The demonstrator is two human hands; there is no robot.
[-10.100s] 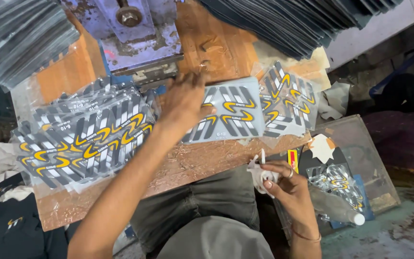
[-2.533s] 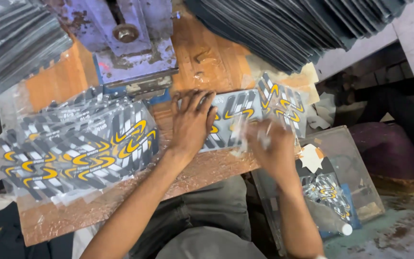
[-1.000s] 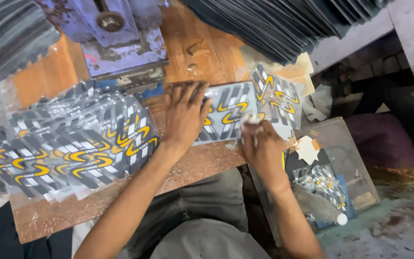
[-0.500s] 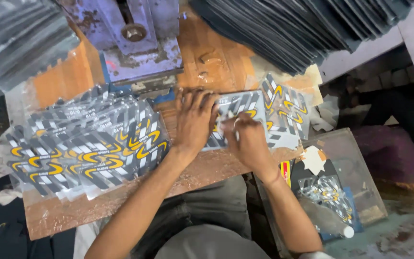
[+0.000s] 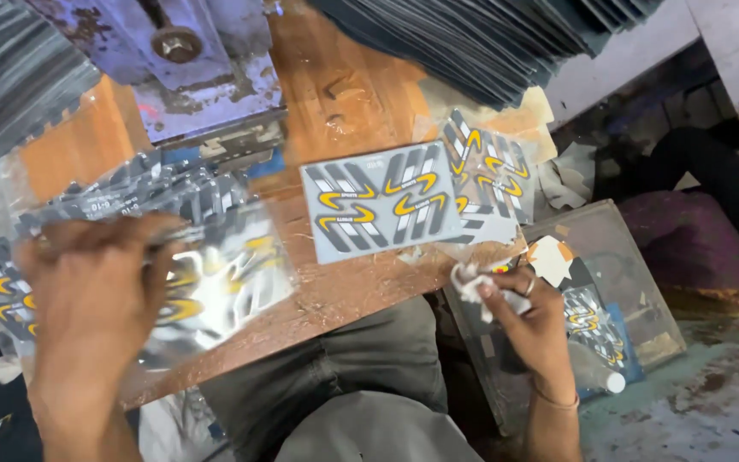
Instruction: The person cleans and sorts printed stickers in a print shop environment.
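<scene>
- While our left hand [image 5: 96, 299] pinches a glossy clear sleeve [image 5: 215, 295] over the plank's left end, motion blur hides its print.
- Our right hand [image 5: 528, 321] closes on crumpled white scraps [image 5: 470, 282] off the plank's right edge.
- Flat grey sticker sheet [image 5: 382, 210], yellow curved stripes, lies mid-plank on rough wood [image 5: 344, 291].
- Purple press [image 5: 190, 68]: cut off above.

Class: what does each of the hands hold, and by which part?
Left hand: clear sticker packet, by its left edge. Right hand: crumpled white scrap, pinched at its end.
</scene>
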